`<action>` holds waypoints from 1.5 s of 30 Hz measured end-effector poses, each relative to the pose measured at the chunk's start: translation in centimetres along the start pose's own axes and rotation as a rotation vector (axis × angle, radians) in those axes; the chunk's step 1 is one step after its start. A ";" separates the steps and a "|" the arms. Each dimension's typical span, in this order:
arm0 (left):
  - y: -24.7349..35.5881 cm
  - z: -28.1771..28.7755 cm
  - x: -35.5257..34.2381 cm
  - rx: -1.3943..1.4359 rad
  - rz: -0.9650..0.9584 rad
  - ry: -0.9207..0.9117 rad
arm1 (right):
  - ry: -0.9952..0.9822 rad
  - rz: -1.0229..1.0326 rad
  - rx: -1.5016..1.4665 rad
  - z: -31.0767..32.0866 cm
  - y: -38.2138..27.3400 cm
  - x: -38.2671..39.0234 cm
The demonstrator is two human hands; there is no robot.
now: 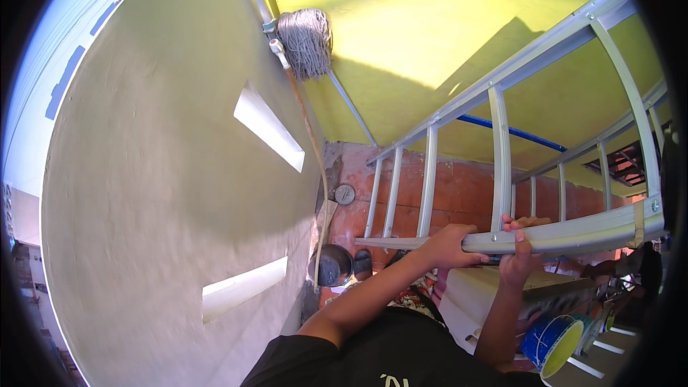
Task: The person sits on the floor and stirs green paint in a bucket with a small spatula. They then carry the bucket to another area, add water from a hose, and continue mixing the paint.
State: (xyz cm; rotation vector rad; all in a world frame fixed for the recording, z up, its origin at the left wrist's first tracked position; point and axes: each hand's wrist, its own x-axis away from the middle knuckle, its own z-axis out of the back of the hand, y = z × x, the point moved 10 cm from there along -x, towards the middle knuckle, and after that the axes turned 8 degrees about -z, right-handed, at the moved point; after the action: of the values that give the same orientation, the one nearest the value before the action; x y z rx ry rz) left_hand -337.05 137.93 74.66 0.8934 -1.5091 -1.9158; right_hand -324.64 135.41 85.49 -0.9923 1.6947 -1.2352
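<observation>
An aluminium stepladder (pixel 580 238) stands before me, its rungs running between two long side rails and a second section spread out behind. My left hand (pixel 448 245) is closed around the near side rail. Just to its right, my right hand (pixel 519 256) grips the same rail, fingers curled over the top edge and thumb against the near face. A strip of tape (pixel 638 223) is wrapped round the rail near its right end. My forearms hide part of the floor below.
A grey string mop (pixel 307 43) leans in the corner by a pipe with a hanging hose (pixel 308 118). The slotted wall (pixel 158 165) rises at left, a yellow-green wall (pixel 401 0) ahead. Below are a black bucket (pixel 332 264), a round metal lid (pixel 345 194) and a blue paint bucket (pixel 537 340).
</observation>
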 end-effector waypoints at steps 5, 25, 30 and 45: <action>0.3 0.6 0.3 -0.047 0.018 0.096 | -0.089 0.007 -0.022 -1.3 -0.3 -0.1; 1.2 0.5 1.5 -0.104 0.139 0.191 | -0.183 -0.011 -0.077 -2.3 -1.9 -0.3; 1.9 0.6 1.5 -0.155 0.131 0.230 | -0.213 -0.105 -0.079 -2.0 -1.6 -0.2; 0.9 -0.3 2.6 0.110 0.199 0.085 | -0.545 -0.046 0.207 2.8 -6.5 -0.8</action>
State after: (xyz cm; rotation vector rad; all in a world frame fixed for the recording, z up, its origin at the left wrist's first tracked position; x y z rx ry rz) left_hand -338.43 135.60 75.01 0.8269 -1.6010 -1.6471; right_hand -320.86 133.74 91.32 -1.1189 1.1056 -1.0224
